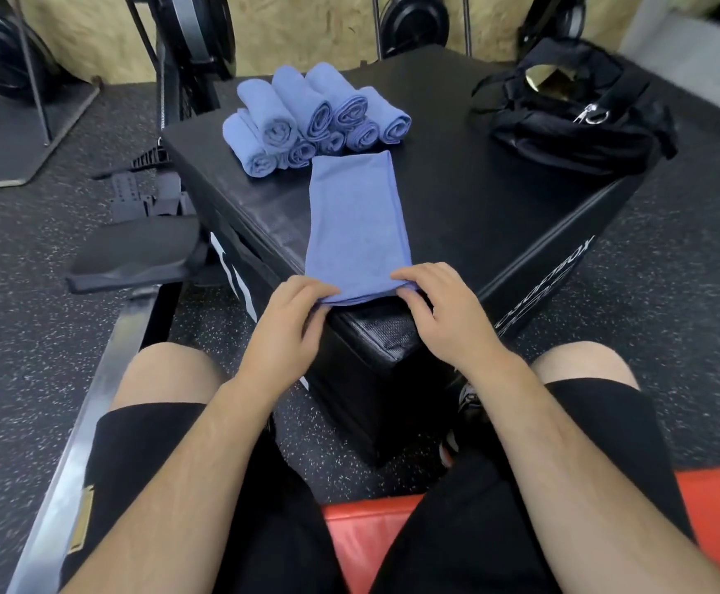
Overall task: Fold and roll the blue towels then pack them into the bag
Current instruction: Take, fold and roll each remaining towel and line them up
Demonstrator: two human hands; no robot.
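Pinching near end of folded blue cloth towel [356, 225] on black padded tabletop [478, 199] with left hand [289, 323] and right hand [448, 310] fingers; leaving perhaps eight rolled blue towels [315, 117] unpacked, apart from black fabric bag [572, 122].

Single head view, looking forward and down, close to box [478, 216]

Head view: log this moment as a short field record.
surface: black box
in progress: folded towel, a long strip lying flat, reaching the box's near corner
left: left hand pinches the strip's near end
right: right hand pinches the same end
done: rolled towels piled far left on the box
bag: black bag far right on the box, apart from the towels
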